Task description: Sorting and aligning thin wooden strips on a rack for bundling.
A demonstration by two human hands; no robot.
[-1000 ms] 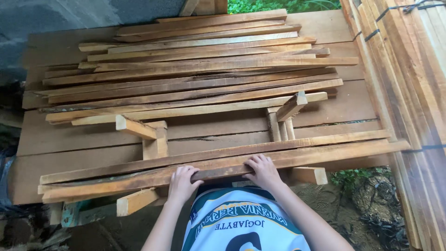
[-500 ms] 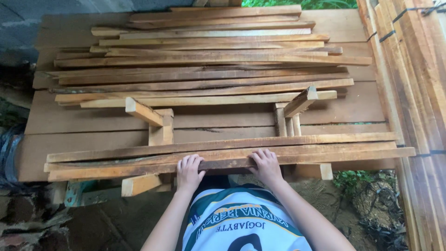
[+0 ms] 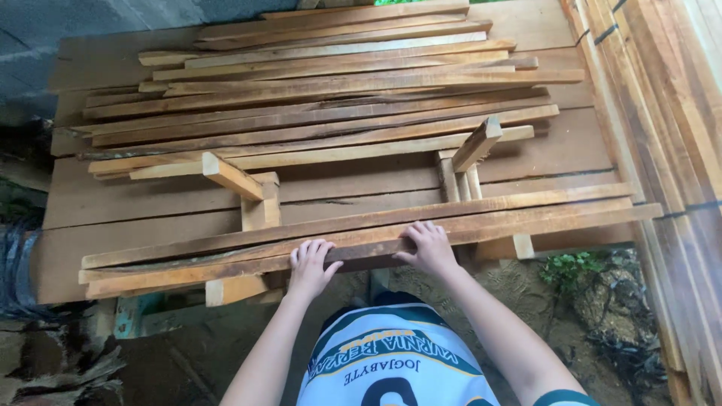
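From the head camera, both hands grip a bundle of long wooden slats [image 3: 361, 233] lying along the near edge of the plank table [image 3: 150, 203]. The left hand [image 3: 310, 265] and right hand [image 3: 426, 246] curl fingers over it (rough, reddish-brown wood).

An outdoor woodworking yard — rough-sawn slats [image 3: 323, 113] stacked on a plank bench [image 3: 150, 210], dirt ground [image 3: 519, 293] below.

Your left hand [image 3: 310, 265] and right hand [image 3: 427, 246] rest side by side at the lower centre, on the near bundle of slats [image 3: 361, 233] running across the worktop [image 3: 541, 154]. Above it, two short blocks [image 3: 252, 197] stand apart. A larger slat pile [image 3: 323, 98] fills the upper frame, and stacked planks [image 3: 662, 113] line the right edge.
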